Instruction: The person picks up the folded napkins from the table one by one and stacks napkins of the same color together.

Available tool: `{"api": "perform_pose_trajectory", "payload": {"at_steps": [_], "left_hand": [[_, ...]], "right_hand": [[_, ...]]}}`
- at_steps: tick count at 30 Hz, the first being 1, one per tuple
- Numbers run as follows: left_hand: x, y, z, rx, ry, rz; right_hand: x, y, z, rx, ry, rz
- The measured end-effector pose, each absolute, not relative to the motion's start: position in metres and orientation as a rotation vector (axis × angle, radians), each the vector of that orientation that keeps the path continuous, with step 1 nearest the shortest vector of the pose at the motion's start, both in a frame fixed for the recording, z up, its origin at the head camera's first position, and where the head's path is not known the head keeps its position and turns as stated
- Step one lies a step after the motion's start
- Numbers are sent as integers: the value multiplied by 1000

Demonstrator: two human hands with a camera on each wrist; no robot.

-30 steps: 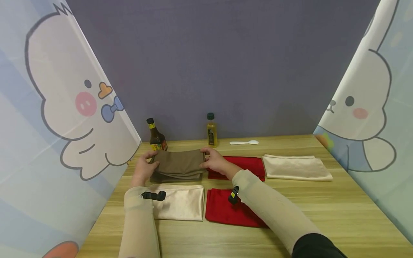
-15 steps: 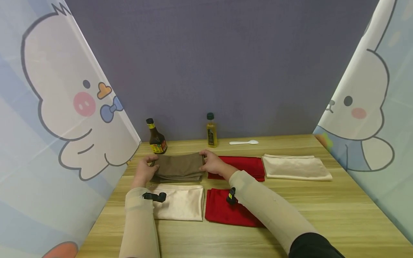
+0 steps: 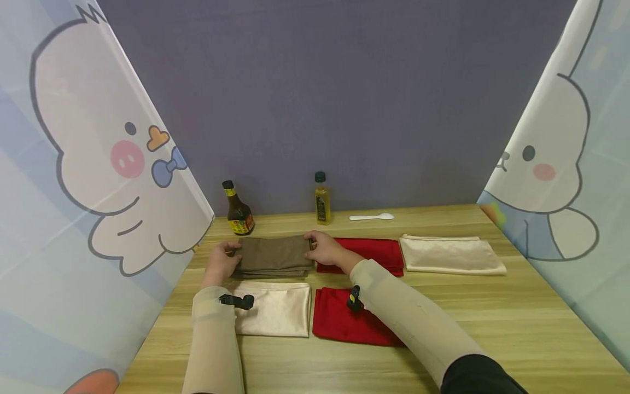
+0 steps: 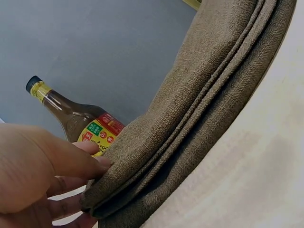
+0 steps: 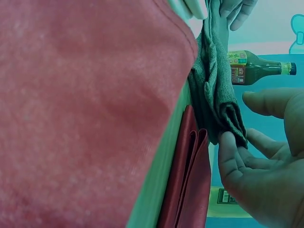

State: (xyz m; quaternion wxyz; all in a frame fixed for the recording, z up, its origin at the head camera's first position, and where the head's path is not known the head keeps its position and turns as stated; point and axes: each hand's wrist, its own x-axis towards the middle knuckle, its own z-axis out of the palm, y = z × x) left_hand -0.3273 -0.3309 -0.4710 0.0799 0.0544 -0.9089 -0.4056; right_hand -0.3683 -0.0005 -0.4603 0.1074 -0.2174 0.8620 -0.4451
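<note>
A folded brown cloth lies at the back left, its layered near edge toward me. My left hand holds its left end; in the left wrist view the thumb meets the fabric and the other fingers are partly hidden behind that end. At the opposite end my right hand grips the corner, thumb against the cloth's end in the right wrist view, while one finger stands off it. Right of this cloth is a folded red cloth, partly covered by the right hand and wrist.
Behind the brown cloth stand a dark sauce bottle and a small oil bottle. A white spoon lies farther right. Cream cloths and a second red cloth lie folded on the wooden table, cream ones at right and front left.
Both hands have lowered the brown cloth slightly and brought it nearer, onto the layers below. The sauce bottle's base now shows above its far edge. Hands keep their places at the ends.
</note>
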Motion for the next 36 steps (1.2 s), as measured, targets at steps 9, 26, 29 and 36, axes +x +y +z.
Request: {"api": "perform_pose_trajectory", "payload": {"at_steps": [9,26,29,36], "left_hand": [[-327,-330,-468,176,-2772,-1199],[-326,-330,-469,182,-2758,-1213],[-326,-330,-468,192,-2762,-1214],[-326,-332,-468,191,-2791,-1195]], "right_hand": [[-370,-1,-461,-659,2546,-1271],[-370,4,-454,-661,2505,-1269],[-370,5,-454,-656,2500,-1273],[-370,9,-452,-642,2455,-1318]]}}
